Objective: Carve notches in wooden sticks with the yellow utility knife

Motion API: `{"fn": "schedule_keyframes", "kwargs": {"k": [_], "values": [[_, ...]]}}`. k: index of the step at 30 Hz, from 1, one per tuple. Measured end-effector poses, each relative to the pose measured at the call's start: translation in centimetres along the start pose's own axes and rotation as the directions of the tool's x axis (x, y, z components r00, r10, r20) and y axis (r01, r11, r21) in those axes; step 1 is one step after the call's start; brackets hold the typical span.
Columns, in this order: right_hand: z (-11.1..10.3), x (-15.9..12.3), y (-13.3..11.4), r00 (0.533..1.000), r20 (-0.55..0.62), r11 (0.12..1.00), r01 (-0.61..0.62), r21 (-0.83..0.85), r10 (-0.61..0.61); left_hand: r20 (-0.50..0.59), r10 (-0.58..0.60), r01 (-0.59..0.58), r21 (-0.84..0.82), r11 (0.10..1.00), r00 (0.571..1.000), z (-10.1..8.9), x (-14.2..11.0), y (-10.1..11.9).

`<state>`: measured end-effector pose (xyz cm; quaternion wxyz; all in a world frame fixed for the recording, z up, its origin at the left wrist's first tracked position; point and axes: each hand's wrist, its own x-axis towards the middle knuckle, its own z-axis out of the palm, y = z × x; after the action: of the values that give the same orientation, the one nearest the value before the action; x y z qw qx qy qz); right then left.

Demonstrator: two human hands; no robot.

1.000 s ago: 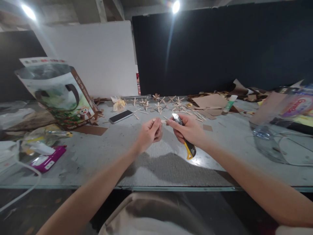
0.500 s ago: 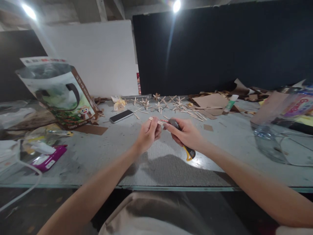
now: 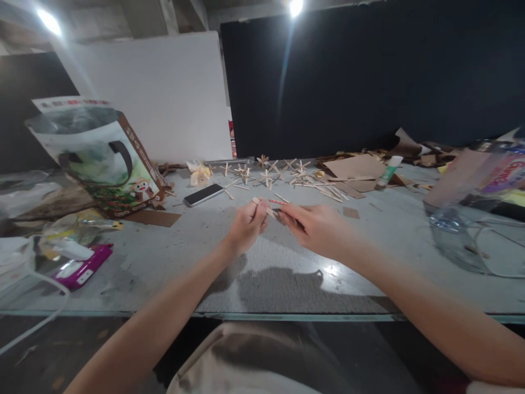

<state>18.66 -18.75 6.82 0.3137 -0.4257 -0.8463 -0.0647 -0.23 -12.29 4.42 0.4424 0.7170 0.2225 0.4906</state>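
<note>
The right hand (image 3: 318,225) had made the clear change; half a second earlier a dark handle with a yellow end showed in it and below it, and now the hand had rolled over so that its back faced up and the craft knife was lost from sight. Whether that hand was clasped round the handle I could not tell — its thumb and forefinger reached in close to the work, but what lay between them was hidden.

The left hand (image 3: 248,223) stayed in nearly the same place, thumb pressed against curled fingers; it pinched a pale wooden stick (image 3: 271,212), one end poking out above the thumb and the other slanting down toward the right fingertips; both hands were held over the grey table (image 3: 164,262), near its middle. A red-and-white striped piece (image 3: 278,202) showed just beside the right fingertips, too small to make out.

For the work in hand, the turn meant a new angle on the stick — the left hand kept it steady, the right approached its lower end from above; beyond them the crossed sticks (image 3: 266,178) and the phone (image 3: 204,195) lay as they had, untouched.
</note>
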Motion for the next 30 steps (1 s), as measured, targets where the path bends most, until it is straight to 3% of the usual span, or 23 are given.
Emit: {"fn": "schedule_keyframes", "kwargs": {"k": [5,13,22,30], "values": [[-0.1,0.0,-0.1,0.999,0.046,0.991,0.03,-0.127,-0.024,-0.02,-0.016,0.017,0.054,0.998,1.0,-0.1,0.0,-0.4],[0.0,0.1,-0.3,0.997,0.078,0.987,0.038,-0.156,-0.026,-0.063,-0.013,0.024,0.174,0.985,0.998,-0.2,-0.3,-0.3],[0.7,-0.1,-1.5,0.993,0.102,0.938,-0.021,-0.346,0.06,-0.122,-0.014,0.035,0.171,0.985,0.992,0.2,-0.2,-0.9],[1.1,-0.1,-2.6,0.988,0.109,0.939,-0.064,-0.339,0.106,-0.127,0.061,-0.019,0.306,0.952,0.99,0.2,-0.4,-1.0]]}}
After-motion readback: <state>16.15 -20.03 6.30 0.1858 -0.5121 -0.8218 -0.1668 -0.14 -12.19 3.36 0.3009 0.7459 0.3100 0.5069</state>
